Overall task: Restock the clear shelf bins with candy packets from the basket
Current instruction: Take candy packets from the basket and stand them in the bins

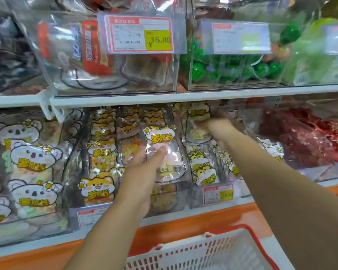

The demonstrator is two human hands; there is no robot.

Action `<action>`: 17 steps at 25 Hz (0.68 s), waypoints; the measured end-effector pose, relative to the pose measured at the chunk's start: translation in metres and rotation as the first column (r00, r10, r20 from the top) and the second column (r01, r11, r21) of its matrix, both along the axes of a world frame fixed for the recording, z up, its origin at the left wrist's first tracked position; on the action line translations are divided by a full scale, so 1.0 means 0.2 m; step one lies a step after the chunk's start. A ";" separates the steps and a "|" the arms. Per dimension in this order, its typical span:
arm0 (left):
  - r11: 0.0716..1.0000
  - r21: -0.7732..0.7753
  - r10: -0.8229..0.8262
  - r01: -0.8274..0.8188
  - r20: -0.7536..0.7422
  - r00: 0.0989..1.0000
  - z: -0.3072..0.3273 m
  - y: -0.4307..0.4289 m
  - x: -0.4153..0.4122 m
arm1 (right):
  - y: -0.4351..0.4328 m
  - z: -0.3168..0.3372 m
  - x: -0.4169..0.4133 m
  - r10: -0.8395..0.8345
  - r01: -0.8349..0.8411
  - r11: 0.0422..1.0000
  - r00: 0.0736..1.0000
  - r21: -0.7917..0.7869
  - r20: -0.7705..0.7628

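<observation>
The shelf bins (164,78) were clear, glossy plastic, the candy packets (160,133) shiny crinkled film, the basket (228,248) matt white plastic lattice with a red rim, and the price labels (140,35) paper behind glossy sleeves.

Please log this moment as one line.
left hand: holds pink packet | right hand: reaches into clear bin, grip blurred | basket: below hands
</observation>
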State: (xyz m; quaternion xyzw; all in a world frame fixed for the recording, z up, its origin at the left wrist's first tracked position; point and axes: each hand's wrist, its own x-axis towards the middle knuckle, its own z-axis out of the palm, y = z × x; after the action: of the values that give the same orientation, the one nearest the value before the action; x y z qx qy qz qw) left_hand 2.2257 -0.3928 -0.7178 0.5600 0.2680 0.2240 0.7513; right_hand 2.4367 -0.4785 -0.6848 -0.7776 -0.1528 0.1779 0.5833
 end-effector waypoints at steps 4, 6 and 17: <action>0.999 -0.012 0.044 -0.044 -0.022 0.999 -0.03 0.07 0.03 | 0.08 -0.06 0.03 0.151 -0.089 0.913 0.980 -0.398 0.128; 0.999 -0.017 0.051 -0.051 -0.020 0.998 -0.03 0.07 0.03 | 0.11 -0.07 0.06 0.068 0.039 0.916 0.966 -0.400 0.251; 0.999 0.034 -0.002 0.004 -0.047 0.999 0.05 -0.02 0.02 | -0.12 0.05 -0.27 0.046 0.036 0.980 0.915 -0.195 0.401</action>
State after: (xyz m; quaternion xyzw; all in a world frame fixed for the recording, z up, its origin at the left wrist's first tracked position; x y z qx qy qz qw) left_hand 2.2288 -0.3967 -0.7085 0.5781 0.2809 0.2141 0.7355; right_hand 2.3832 -0.5024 -0.6747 -0.8513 -0.2535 0.0293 0.4585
